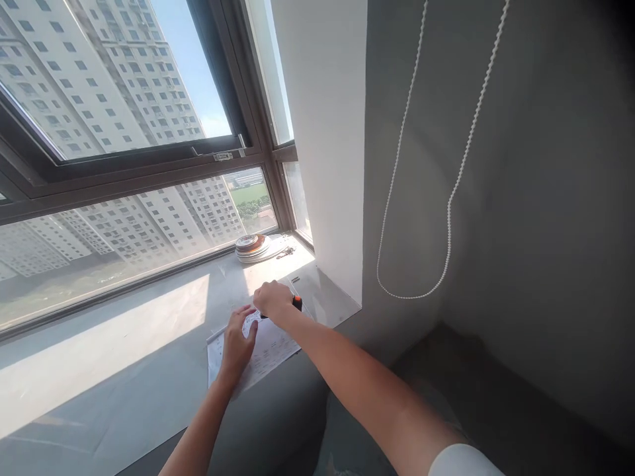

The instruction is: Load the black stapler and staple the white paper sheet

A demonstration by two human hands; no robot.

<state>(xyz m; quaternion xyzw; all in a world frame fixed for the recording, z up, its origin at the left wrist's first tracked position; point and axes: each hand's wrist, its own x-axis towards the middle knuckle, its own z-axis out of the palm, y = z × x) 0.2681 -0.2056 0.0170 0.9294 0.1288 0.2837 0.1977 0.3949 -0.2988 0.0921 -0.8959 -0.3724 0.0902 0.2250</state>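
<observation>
My left hand (239, 344) rests on a sheet of paper (272, 354) that lies on the window sill, its thumb and fingers apart. Handwriting or print covers parts of the sheet, too small to read. Just beyond it, my right hand (274, 299) is curled over a black-and-orange tape measure (297, 302), near the paper's far edge. Most of the tape measure is hidden under my palm and fingers. A small dark object (296, 279) lies on the sill past my right hand.
A stack of round discs (251, 244) sits in the sill's far corner, with a small dark chain-like item (286, 252) beside it. A brown-framed window (149, 178) runs along the left. A white beaded blind cord (449, 225) hangs in a loop at the right.
</observation>
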